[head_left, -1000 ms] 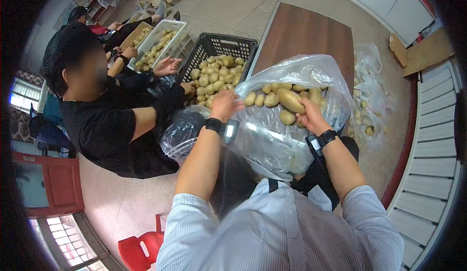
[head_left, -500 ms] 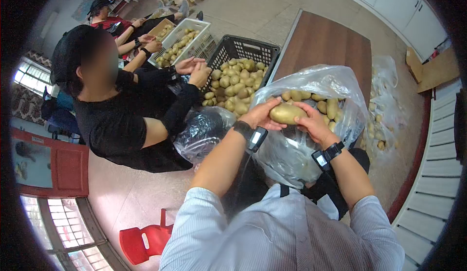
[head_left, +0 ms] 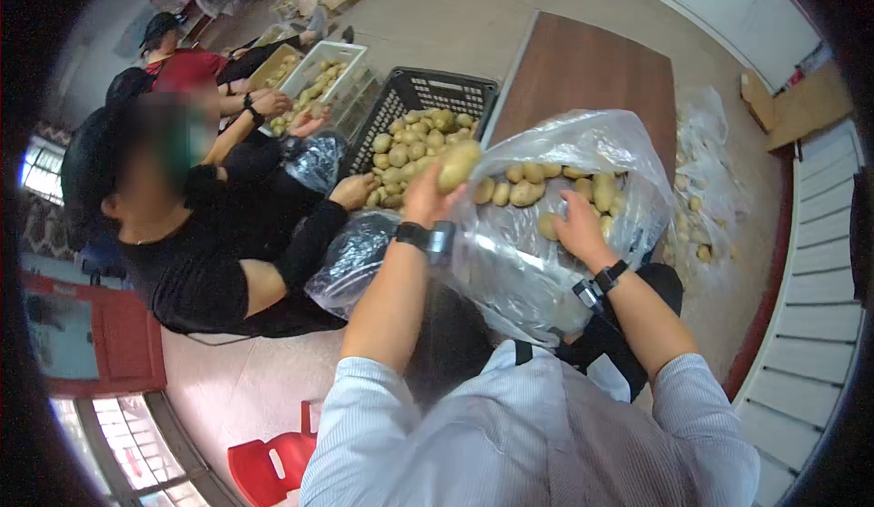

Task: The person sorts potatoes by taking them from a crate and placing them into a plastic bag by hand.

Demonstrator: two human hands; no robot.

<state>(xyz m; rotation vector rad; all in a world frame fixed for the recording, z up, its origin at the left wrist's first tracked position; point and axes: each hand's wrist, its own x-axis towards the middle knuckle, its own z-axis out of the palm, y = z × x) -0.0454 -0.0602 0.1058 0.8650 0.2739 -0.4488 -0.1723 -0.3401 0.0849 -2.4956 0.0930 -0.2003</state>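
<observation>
My left hand (head_left: 428, 196) is closed around a large, long potato (head_left: 458, 166) and holds it up between the black crate and the plastic bag. Over the clear plastic bag (head_left: 510, 270), my right hand (head_left: 583, 229) reaches in with its fingers apart. A small potato (head_left: 547, 226) lies right by its thumb; whether they touch is hard to make out. More potatoes (head_left: 526, 193) rest inside the bag's mouth. The black crate (head_left: 487, 88) holds a heap of potatoes (head_left: 401, 155).
A brown wooden table (head_left: 592, 70) stands ahead. At left sits a person in black (head_left: 191, 261), one hand by the crate. Beyond are a white crate (head_left: 350, 56) and another person (head_left: 187, 65). A red stool (head_left: 269, 461) is behind left; bagged potatoes (head_left: 701, 207) lie right.
My left hand has carried the large potato left and up, toward the black crate. My right hand has let go of it and stays over the bag. The neighbour's hand has lowered to the crate.
</observation>
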